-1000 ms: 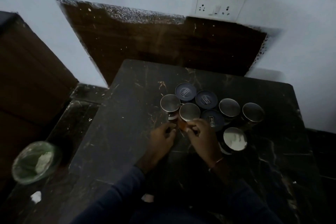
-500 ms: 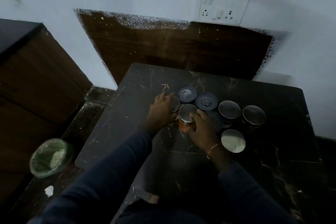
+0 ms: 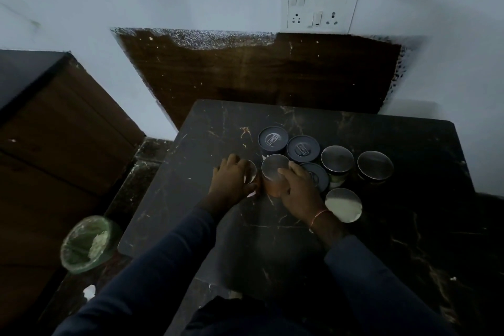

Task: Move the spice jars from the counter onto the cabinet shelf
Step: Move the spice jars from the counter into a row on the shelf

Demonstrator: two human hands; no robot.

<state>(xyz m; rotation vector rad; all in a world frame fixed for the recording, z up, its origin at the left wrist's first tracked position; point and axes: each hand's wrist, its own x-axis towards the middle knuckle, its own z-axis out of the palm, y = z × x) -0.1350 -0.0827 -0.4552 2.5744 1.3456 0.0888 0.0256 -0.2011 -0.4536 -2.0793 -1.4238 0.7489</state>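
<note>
Spice jars (image 3: 337,158) upright, clustered on the worktop (image 3: 272,240); left hand (image 3: 231,183) cups the leftmost jar (image 3: 251,172), right hand (image 3: 298,189) grips the orange jar (image 3: 274,168) just beside it; cabinet (image 3: 68,131) lies off left, nearer the left hand.

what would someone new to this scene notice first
The cluster of lidded spice jars stands mid-frame on the dark marble counter. At its left edge the left hand grips the leftmost jar and the right hand grips the orange jar beside it. A green-lined bin sits on the floor, lower left.
</note>
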